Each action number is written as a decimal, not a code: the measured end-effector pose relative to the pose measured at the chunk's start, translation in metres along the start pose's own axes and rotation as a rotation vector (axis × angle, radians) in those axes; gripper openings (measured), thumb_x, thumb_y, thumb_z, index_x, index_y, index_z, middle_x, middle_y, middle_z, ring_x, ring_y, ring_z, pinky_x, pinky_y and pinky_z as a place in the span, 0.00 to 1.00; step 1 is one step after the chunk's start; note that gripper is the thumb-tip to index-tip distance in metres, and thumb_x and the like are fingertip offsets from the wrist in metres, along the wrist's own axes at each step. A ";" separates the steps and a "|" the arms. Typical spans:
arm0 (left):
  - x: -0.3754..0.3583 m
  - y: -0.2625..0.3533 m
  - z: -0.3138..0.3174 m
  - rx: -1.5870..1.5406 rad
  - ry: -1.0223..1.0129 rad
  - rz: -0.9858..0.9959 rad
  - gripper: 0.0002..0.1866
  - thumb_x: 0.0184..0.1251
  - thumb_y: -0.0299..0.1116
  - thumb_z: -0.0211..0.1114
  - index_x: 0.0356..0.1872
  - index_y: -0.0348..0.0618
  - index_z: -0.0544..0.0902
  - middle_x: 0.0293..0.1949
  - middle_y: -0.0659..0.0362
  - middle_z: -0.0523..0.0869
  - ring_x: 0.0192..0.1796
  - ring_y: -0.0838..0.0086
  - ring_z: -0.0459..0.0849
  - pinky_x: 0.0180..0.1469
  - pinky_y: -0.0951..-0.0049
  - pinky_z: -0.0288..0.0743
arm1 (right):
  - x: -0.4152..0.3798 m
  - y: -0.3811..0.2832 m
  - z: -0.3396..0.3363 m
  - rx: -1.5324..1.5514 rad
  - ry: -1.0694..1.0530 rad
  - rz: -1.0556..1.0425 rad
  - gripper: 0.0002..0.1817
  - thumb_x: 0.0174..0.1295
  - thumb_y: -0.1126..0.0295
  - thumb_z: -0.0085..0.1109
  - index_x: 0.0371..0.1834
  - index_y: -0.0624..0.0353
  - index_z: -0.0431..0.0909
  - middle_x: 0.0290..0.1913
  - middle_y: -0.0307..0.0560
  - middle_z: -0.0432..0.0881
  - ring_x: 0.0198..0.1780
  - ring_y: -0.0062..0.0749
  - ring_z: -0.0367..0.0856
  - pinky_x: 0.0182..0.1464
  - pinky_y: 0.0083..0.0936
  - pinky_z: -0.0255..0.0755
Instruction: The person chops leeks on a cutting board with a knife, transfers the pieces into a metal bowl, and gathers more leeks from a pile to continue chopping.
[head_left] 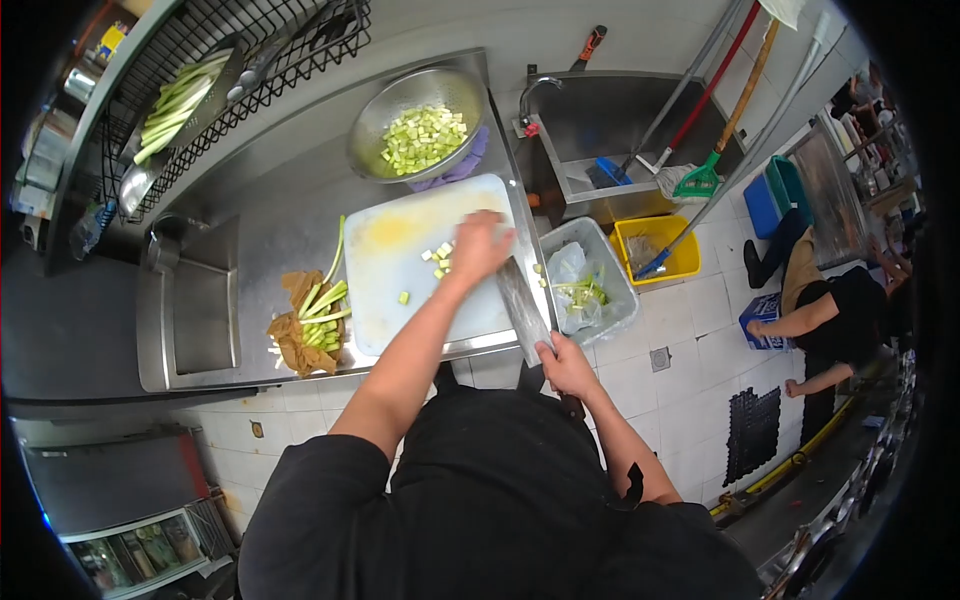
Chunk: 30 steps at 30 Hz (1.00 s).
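My right hand (pixel 568 366) grips the handle of a large knife (pixel 522 305), its broad blade lying along the right edge of the white cutting board (pixel 385 300). Over the board's right part is my left hand (pixel 482 247), its fingers blurred; what they may hold cannot be made out. Beside it lie a few pale green cubes (pixel 440 262), with one more cube (pixel 404 297) lower down. A steel colander (pixel 365 150) behind the board holds many chopped pieces (pixel 425 138). Left of the board, green stalks (pixel 322 318) rest on brown paper (pixel 297 347).
A grey lined bin (pixel 612 315) with scraps stands right of the counter, near a yellow bucket (pixel 687 262). Behind are a sink (pixel 640 120) and leaning mop handles. A wire rack (pixel 270 70) hangs at upper left. Another person (pixel 850 315) is at far right.
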<state>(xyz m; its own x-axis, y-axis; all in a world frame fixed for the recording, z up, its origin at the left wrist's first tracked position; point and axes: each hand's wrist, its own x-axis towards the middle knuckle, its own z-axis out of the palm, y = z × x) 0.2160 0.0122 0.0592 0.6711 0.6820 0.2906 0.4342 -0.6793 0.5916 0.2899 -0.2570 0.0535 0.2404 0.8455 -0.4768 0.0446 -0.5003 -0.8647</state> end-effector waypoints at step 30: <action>0.166 -0.036 -0.133 0.041 0.351 -0.238 0.17 0.77 0.42 0.59 0.51 0.39 0.85 0.60 0.44 0.80 0.63 0.44 0.75 0.64 0.49 0.69 | 0.094 -0.197 0.016 -0.090 0.001 -0.241 0.15 0.74 0.64 0.54 0.41 0.69 0.69 0.22 0.60 0.80 0.20 0.49 0.83 0.25 0.44 0.75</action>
<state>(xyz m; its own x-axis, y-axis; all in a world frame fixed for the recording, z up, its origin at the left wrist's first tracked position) 0.2323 0.1859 0.1861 0.3070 0.8674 0.3916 0.5806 -0.4967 0.6451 0.2883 -0.0759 0.1762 0.2133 0.9422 -0.2585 0.1871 -0.2991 -0.9357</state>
